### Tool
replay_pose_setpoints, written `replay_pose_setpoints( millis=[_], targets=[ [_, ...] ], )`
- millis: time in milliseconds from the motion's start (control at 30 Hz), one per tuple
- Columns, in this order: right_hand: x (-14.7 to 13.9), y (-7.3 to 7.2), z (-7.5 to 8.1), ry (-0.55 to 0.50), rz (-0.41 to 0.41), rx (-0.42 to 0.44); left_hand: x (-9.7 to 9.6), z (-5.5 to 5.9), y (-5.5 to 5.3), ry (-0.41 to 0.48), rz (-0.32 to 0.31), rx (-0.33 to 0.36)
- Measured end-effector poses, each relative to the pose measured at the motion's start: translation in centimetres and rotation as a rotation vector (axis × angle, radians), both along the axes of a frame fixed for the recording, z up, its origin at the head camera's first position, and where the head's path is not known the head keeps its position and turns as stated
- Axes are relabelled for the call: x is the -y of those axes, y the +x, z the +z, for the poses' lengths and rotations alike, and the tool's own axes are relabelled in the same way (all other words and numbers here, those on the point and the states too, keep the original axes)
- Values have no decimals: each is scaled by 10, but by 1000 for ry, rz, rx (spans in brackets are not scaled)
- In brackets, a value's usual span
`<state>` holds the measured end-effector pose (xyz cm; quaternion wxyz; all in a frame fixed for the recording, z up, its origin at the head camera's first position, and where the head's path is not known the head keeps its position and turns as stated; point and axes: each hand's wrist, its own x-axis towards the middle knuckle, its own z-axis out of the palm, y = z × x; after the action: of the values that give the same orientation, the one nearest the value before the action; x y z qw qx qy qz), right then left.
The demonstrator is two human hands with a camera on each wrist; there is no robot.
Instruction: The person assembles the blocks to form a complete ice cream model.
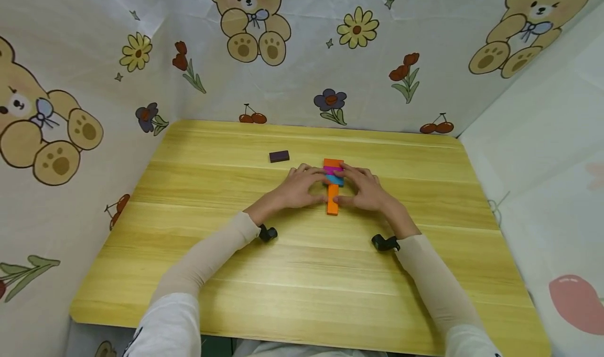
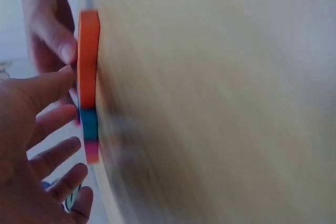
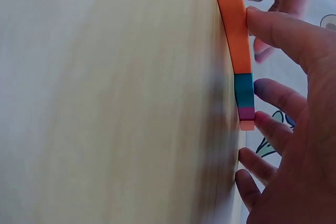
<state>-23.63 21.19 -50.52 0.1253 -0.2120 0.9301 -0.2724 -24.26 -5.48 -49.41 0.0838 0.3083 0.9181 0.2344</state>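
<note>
A flat row of wooden blocks lies on the table: an orange one [image 1: 333, 162] at the far end, then a magenta one [image 1: 333, 171], then a blue one [image 1: 336, 181]. Below the blue block a second orange block [image 1: 332, 206] points lengthwise toward the person, making a T-like shape. From the left, my left hand [image 1: 302, 187] spreads its fingers over the blocks, its thumb beside the near orange block. My right hand [image 1: 367, 190] mirrors it. Its thumb touches the near orange block's face [image 3: 234, 30], while its fingertips rest on the blue and magenta blocks.
A dark purple block [image 1: 279, 157] lies apart, behind the left hand. The wooden table [image 1: 302, 294] meets a bear-patterned cloth [image 1: 292, 89] at its back edge. Small black cameras [image 1: 268, 234] sit at both wrists.
</note>
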Motion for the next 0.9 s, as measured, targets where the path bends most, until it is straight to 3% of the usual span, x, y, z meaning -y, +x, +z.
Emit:
replay_pose_setpoints(
  millis=[100, 233, 400, 500, 600, 900],
  targets=[
    [-2, 0, 0, -2, -12, 6, 16, 4, -14, 20, 60, -68],
    [-3, 0, -1, -2, -3, 3, 48, 12, -38, 44, 202, -144],
    [-4, 0, -2, -12, -4, 6, 88, 19, -63, 70, 298, -62],
    [-4, 1, -5, -12, -1, 17, 104, 18, -68, 70, 318, 21],
    [-4, 1, -7, -17, 5, 20, 111, 13, -68, 65, 314, 57],
    [-7, -2, -7, -25, -2, 10, 107, 6, -69, 85, 342, 5]
  ],
)
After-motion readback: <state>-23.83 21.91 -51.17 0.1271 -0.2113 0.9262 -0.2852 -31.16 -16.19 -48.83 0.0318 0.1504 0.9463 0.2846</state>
